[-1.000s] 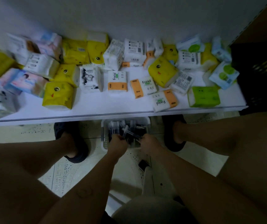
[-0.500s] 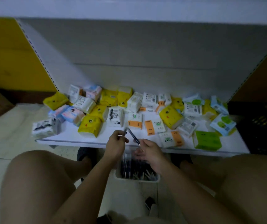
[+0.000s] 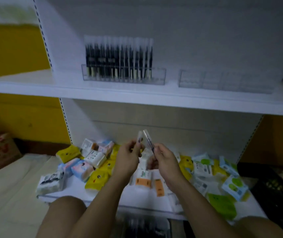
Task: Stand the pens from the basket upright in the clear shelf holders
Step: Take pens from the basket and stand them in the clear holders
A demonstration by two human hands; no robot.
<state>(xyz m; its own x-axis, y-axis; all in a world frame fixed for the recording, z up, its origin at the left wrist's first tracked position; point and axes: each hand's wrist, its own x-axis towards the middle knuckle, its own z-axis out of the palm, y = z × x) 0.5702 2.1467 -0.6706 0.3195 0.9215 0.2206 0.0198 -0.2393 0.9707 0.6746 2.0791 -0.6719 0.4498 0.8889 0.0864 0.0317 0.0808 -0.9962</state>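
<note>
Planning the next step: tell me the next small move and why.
Probably raise the right hand and its pen to the unfilled right end of the left holder: the left hand also grips a second pen, both below that shelf.

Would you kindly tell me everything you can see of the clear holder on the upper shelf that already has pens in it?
The clear holder is a long, low, transparent box, seemingly plastic, standing level on the white upper shelf near the back panel. A row of dark pens with pale tops stands upright in it, filling all but its right end. A second clear holder stands to its right, apart. Nothing else touches it. Blur hides finer detail.
</note>
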